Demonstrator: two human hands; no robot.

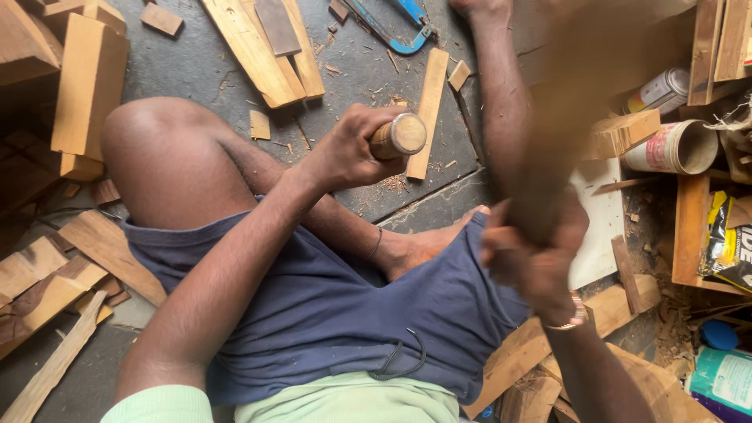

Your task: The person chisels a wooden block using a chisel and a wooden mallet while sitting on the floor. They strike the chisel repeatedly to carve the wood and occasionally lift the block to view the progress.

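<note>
My left hand (348, 153) grips a round wooden handle (399, 135), likely of a chisel, held upright above the floor between my legs; its blade is hidden. My right hand (533, 251) holds a brown wooden mallet (580, 102) that is blurred with motion and raised toward the upper right. A wristband sits on my right wrist. I am seated on the floor in navy shorts (329, 305) with my left knee bent up and my right leg stretched forward.
Wooden blocks and planks (86, 86) lie all around on the grey floor (188, 70). A blue hacksaw (392, 27) lies at the top. Cans (674, 147), a white board (603, 219) and packets crowd the right side. Sawdust is scattered about.
</note>
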